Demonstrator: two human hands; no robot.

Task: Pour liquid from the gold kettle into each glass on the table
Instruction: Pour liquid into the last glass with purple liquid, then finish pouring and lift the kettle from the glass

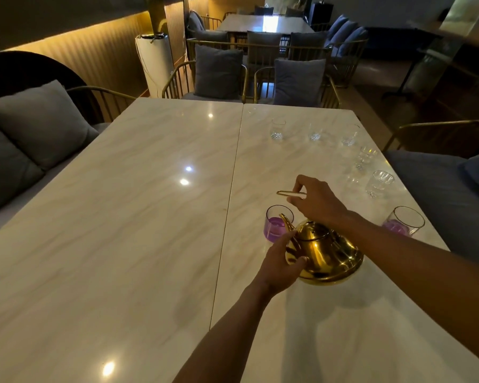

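Note:
The gold kettle [329, 254] is tilted over the marble table [122, 217], its spout over a glass [278, 226] holding purple liquid. My right hand [315, 200] grips the kettle's thin handle from above. My left hand [281, 261] presses against the kettle's body below the spout. A second glass [404, 223] with purple liquid stands to the right near the table edge. Several clear glasses curve along the right side and far end, among them glass [379, 183], glass [365, 157] and glass [277, 129].
Grey cushioned sofas flank the table, one at the left [33, 125] and one at the right [454, 194]. Gold wire chairs with grey cushions [217, 73] stand at the far end. A seam [233, 175] runs down the tabletop.

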